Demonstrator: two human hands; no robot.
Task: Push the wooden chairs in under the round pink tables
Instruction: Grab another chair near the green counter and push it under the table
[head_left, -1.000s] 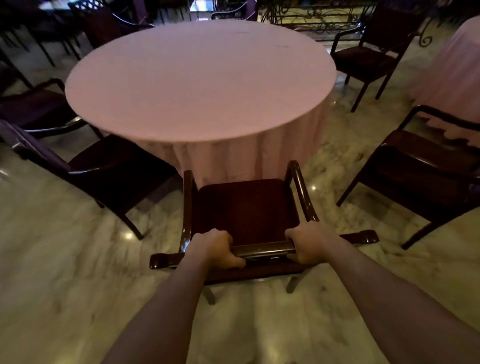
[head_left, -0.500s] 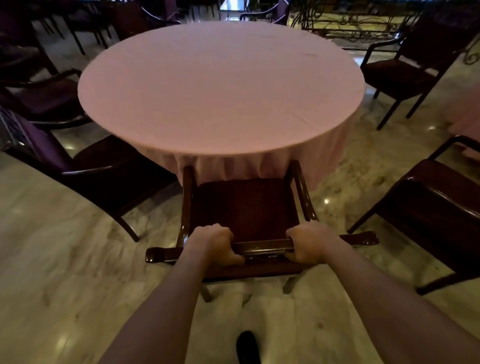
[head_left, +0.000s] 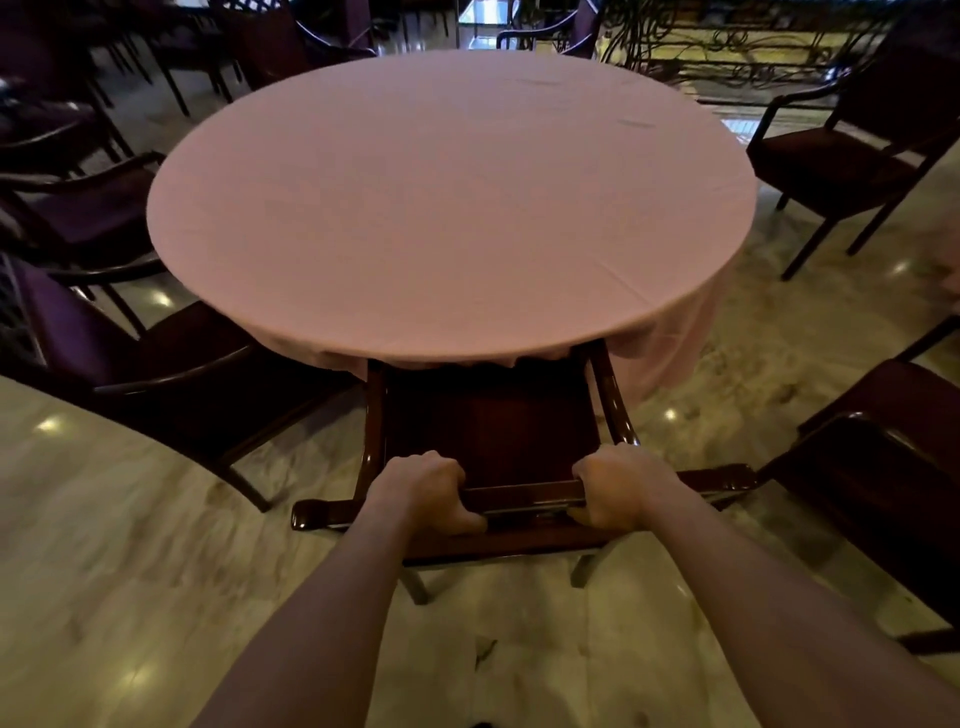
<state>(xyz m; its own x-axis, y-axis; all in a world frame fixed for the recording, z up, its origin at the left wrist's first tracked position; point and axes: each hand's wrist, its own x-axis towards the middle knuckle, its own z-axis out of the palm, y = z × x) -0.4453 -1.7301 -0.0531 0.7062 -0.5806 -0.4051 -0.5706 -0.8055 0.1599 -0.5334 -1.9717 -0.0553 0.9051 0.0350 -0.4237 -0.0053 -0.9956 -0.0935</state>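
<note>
We have both hands on the wooden armchair (head_left: 493, 431) at centre-bottom of the frame: the left hand (head_left: 423, 491) and the right hand (head_left: 615, 486) are each curled around its top back rail, thumbs tucked under. The chair's seat front is already under the hanging pink cloth of the round pink table (head_left: 452, 202), the back and rear legs not yet. We judge the chair stiff and fairly heavy (solid dark wood, glossy enough to be a little slick), likely to slide readily on the polished marble floor (head_left: 130, 597); the back rail, gripped evenly, looks the best place to steer it straight. We count one table in full, and at least six other chairs around it, some too dark to separate.
</note>
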